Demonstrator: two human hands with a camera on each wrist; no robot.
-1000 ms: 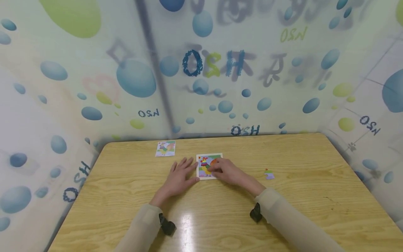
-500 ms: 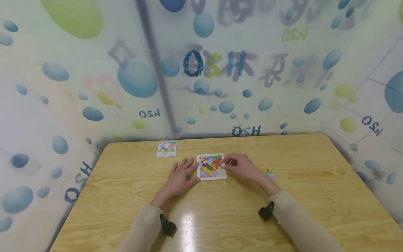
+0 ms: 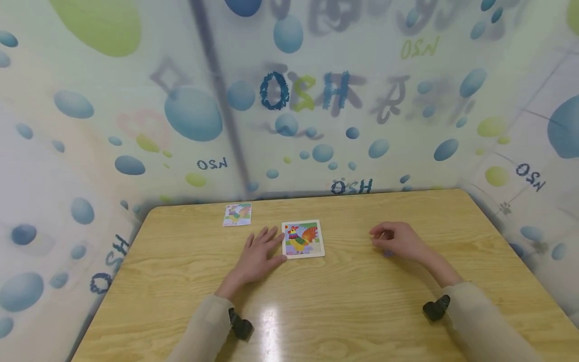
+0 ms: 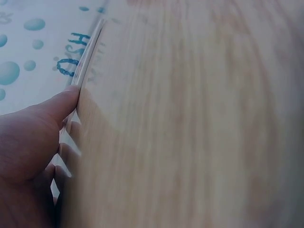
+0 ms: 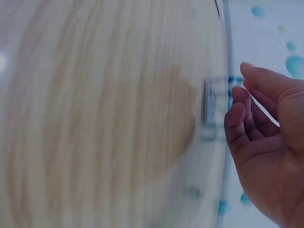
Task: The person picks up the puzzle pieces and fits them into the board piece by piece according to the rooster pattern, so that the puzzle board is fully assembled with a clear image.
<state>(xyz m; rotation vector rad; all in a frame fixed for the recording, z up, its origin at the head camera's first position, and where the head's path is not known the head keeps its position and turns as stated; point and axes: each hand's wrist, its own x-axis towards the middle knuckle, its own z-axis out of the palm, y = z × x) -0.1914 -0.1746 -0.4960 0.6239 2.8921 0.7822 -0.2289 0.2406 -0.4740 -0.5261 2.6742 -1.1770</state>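
A jigsaw puzzle (image 3: 296,244) of a colourful rooster lies in a pale frame mid-table. A bare pale patch shows at the picture's lower right. My left hand (image 3: 257,256) lies flat with spread fingers, its index fingertip and thumb tip at the frame's left edge. To the right, my right hand (image 3: 401,242) hovers over a loose puzzle piece (image 3: 389,253), which it mostly covers in the head view. Its fingers are loosely bent; the right wrist view shows the fingers (image 5: 235,116) with nothing between them and the thumb.
A printed card (image 3: 237,214) with the same rooster picture lies at the back left of the wooden table (image 3: 348,311). A patterned cloth wall (image 3: 312,146) with balloons and letters rises behind the table's back edge.
My right hand has moved right, from the puzzle's right part to the loose piece, uncovering the rooster's tail. The left hand has stayed at the frame's left edge.
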